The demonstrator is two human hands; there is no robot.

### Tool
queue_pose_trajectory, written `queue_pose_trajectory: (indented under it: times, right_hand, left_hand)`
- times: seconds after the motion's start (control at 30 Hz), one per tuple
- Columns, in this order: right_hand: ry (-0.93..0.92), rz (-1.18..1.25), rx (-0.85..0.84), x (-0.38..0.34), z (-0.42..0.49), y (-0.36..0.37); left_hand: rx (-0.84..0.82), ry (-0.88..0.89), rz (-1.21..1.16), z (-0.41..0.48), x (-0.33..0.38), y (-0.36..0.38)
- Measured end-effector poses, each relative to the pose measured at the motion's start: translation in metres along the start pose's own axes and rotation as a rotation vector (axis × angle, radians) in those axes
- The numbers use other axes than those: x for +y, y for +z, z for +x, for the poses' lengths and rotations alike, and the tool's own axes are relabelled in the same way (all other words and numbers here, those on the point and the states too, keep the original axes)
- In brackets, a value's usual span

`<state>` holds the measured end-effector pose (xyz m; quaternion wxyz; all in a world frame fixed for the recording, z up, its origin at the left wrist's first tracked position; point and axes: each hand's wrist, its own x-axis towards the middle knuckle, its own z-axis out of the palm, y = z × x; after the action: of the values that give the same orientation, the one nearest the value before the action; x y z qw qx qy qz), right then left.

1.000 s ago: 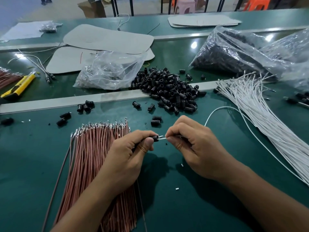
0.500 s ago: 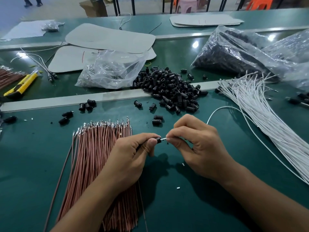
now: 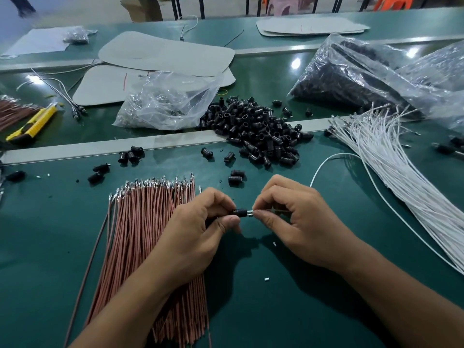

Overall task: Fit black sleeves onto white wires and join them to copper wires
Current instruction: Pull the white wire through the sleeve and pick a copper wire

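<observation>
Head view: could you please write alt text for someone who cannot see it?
The left hand pinches a black sleeve while the right hand holds a white wire, tip at the sleeve's mouth, above a green table.

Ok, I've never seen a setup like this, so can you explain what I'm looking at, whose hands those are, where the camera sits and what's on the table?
There is no machine here. A person works bare-handed, and the single picture comes from a camera worn on their head, looking down at a green table.

The left hand pinches a small black sleeve. The right hand pinches the metal-tipped end of a white wire and holds it at the sleeve's opening.

Under the left forearm lies a bundle of copper wires. Farther back is a pile of loose black sleeves, with a bundle of white wires on the right. Beyond these lie a clear plastic bag, a bag of dark parts and a yellow utility knife.
</observation>
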<state>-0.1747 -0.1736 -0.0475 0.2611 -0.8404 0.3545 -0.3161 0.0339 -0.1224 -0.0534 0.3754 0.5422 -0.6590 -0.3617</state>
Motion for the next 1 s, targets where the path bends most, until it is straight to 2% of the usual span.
queue_pose_trajectory:
  times: [0.17, 0.33, 0.47, 0.6, 0.77, 1.0]
  right_hand:
    - [0.078, 0.071, -0.015, -0.001, -0.002, 0.009]
    - [0.273, 0.301, 0.056, 0.003, 0.000, 0.009]
    - [0.283, 0.277, -0.007, 0.003, 0.000, 0.008]
    - [0.188, 0.136, -0.105, 0.000, 0.000, 0.007]
    - [0.061, 0.136, 0.030, -0.005, 0.002, 0.015]
    - [-0.057, 0.016, 0.113, -0.005, 0.003, 0.012]
  left_hand:
    - [0.005, 0.003, -0.025, 0.001, 0.000, 0.001]
    - [0.012, -0.005, -0.084, 0.000, 0.002, 0.002]
    - [0.033, -0.023, -0.093, 0.000, 0.001, 0.002]
    - [0.095, -0.008, -0.051, -0.001, 0.001, 0.005]
    - [0.107, 0.057, -0.015, -0.004, 0.007, 0.004]
    - [0.263, 0.080, 0.260, -0.004, 0.018, 0.006]
